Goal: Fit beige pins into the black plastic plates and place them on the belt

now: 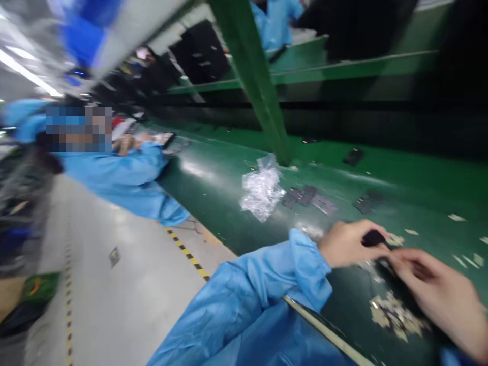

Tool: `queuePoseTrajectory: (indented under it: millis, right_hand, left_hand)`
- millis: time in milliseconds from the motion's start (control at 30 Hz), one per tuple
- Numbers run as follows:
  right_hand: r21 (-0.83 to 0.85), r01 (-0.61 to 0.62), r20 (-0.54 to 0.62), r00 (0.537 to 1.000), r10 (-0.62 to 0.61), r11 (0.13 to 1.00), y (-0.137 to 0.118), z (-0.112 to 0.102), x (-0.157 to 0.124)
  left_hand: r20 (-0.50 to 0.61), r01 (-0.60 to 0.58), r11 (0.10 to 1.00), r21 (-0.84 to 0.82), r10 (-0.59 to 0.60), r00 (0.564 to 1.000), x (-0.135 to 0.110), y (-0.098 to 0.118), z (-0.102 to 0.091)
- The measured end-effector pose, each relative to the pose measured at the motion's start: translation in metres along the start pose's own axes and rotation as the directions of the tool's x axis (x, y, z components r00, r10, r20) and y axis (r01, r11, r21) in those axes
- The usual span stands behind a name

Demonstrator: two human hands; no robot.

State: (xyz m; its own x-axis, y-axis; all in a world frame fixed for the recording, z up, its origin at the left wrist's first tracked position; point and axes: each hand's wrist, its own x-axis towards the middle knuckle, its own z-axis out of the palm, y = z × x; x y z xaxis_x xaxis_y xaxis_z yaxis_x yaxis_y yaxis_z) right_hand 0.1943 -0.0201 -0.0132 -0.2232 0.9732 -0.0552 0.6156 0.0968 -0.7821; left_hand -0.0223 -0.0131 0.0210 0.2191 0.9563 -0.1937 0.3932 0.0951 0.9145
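Note:
At the right of the head view, my left hand (pixel 348 245), in a blue sleeve, has its thumb and fingers closed around a small black part (pixel 373 238). My right hand (pixel 438 284) meets it from the right, thumb and fingertips pinched together at the near end of my left fingers. Blur hides what the right fingertips grip. Below the hands lies a heap of small cream-coloured pieces (pixel 396 315). Beyond them, several flat dark parts (pixel 324 204) rest on the green bench, with another dark part (pixel 365 204) closer to my hands.
Crumpled clear plastic bags (pixel 263 189) lie on the green bench (pixel 213 195) near a green post (pixel 263 91). More pale slips (pixel 456 217) are scattered at right. A co-worker in a blue smock (pixel 114 175) works further left. A dark shelf runs behind.

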Motion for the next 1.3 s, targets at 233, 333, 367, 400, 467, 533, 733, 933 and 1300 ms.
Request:
queuePoseTrajectory:
  millis: [233, 333, 367, 400, 467, 533, 733, 933, 1300]
  right_hand:
    - [0.269, -0.054, 0.09, 0.996, 0.03, 0.962, -0.03, 0.0, 0.004]
    - [0.348, -0.094, 0.117, 0.992, 0.056, 0.933, -0.032, 0.001, 0.003]
    - [0.376, -0.103, 0.124, 0.991, 0.06, 0.921, -0.033, 0.001, 0.003]
    - [0.402, -0.11, 0.127, 0.99, 0.063, 0.909, -0.033, 0.001, 0.003]
    - [0.436, -0.121, 0.131, 0.989, 0.071, 0.892, -0.034, 0.001, 0.003]
    - [0.448, -0.13, 0.125, 0.989, 0.082, 0.884, -0.033, 0.001, 0.004]
    - [0.426, -0.12, 0.111, 0.991, 0.08, 0.897, -0.033, 0.001, 0.003]
    - [0.398, -0.098, 0.108, 0.992, 0.059, 0.912, -0.036, -0.001, 0.003]
    - [0.402, -0.1, 0.115, 0.992, 0.058, 0.91, -0.035, -0.001, 0.002]
  left_hand:
    - [-0.081, -0.054, 0.999, -0.004, 0.054, 0.995, 0.002, -0.003, -0.005]
    - [-0.1, -0.059, 0.998, 0.018, 0.061, 0.993, 0.001, -0.004, -0.006]
    - [-0.101, -0.058, 0.998, 0.018, 0.059, 0.993, 0.001, -0.004, -0.006]
    - [-0.099, -0.056, 0.998, 0.012, 0.057, 0.993, 0.0, -0.004, -0.006]
    - [-0.094, -0.054, 0.998, -0.009, 0.053, 0.994, -0.001, -0.004, -0.005]
    - [-0.082, -0.055, 0.998, -0.04, 0.051, 0.995, -0.001, -0.004, -0.005]
    - [-0.091, -0.04, 0.997, -0.068, 0.034, 0.995, 0.0, -0.004, -0.004]
    - [-0.064, -0.005, 0.996, -0.094, -0.001, 0.998, 0.002, -0.001, -0.008]
    - [-0.079, 0.005, 0.999, -0.05, -0.009, 0.997, 0.0, 0.001, -0.007]
